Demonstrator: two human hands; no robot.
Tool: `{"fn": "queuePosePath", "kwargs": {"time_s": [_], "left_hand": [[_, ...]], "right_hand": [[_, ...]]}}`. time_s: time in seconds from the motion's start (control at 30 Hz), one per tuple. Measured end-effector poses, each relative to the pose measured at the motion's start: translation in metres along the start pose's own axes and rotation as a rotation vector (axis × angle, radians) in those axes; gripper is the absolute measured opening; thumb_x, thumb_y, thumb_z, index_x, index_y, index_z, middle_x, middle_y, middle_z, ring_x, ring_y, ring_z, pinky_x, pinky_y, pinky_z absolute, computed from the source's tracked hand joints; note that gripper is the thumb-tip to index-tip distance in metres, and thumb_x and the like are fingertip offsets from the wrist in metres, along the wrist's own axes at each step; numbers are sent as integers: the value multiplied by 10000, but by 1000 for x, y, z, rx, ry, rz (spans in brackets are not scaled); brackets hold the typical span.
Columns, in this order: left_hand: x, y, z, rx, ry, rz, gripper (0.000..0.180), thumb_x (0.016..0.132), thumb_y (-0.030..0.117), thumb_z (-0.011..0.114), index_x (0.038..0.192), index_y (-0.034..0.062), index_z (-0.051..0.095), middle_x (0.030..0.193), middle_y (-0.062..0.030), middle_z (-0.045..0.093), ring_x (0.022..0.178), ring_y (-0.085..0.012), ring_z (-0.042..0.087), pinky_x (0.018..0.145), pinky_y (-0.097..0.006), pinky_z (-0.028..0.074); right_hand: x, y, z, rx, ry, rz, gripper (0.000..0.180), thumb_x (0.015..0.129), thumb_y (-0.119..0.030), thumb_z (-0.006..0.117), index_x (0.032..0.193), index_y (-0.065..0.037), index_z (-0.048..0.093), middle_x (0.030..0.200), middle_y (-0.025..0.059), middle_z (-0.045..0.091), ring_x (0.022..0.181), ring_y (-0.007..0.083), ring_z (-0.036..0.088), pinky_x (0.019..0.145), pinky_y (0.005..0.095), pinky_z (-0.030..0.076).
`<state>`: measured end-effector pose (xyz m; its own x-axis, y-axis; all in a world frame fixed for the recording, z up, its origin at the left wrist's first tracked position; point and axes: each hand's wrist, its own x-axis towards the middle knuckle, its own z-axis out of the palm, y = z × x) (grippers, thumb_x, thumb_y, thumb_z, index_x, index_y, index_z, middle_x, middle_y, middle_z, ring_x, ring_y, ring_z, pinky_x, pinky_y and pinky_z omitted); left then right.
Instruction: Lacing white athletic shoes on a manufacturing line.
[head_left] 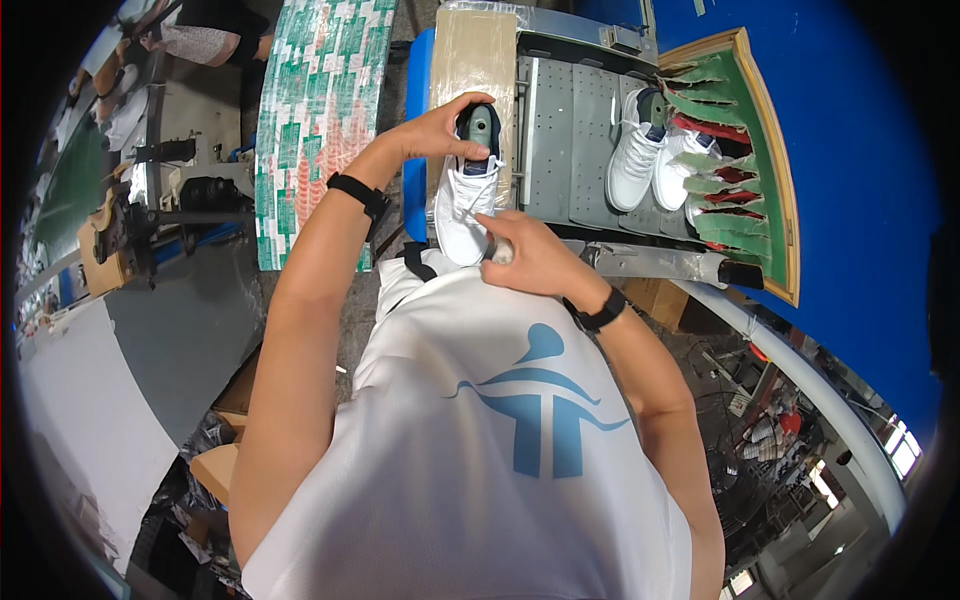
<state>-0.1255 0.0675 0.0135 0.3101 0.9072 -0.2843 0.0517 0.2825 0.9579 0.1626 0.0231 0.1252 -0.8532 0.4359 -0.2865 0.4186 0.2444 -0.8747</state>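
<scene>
At upper centre, the left hand [438,132] grips a white shoe [460,226] by its heel opening, toe near the lower edge of a brown board [470,50]. The right hand [537,256] curls alongside; I can't tell what it holds. Grey plates [590,130] span the room rightward to two other shoes [632,168].

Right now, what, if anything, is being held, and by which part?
The left hand holds the white shoe by its ankle opening; the right hand is at its front half, its grip unclear.
</scene>
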Motion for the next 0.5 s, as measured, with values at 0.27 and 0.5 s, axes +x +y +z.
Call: {"fn": "queuePosePath", "kwargs": {"time_s": [0.27, 0.5], "left_hand": [[-40, 29, 23, 278, 214, 94, 988, 722, 156, 1011, 1578, 118, 519, 1525, -112, 602, 1448, -272, 550, 1231, -386, 438], [-47, 16, 17, 211, 247, 68, 900, 788, 236, 996, 1556, 90, 549, 1539, -142, 603, 1449, -282, 556, 1220, -400, 452]], "right_hand": [[30, 5, 19, -174, 86, -66, 670, 764, -267, 789, 1318, 93, 676, 1055, 273, 675, 997, 443, 678, 899, 481, 552], [-27, -21, -44, -116, -198, 13, 709, 775, -271, 773, 1381, 81, 671, 1077, 247, 682, 1023, 406, 687, 949, 430, 559]]}}
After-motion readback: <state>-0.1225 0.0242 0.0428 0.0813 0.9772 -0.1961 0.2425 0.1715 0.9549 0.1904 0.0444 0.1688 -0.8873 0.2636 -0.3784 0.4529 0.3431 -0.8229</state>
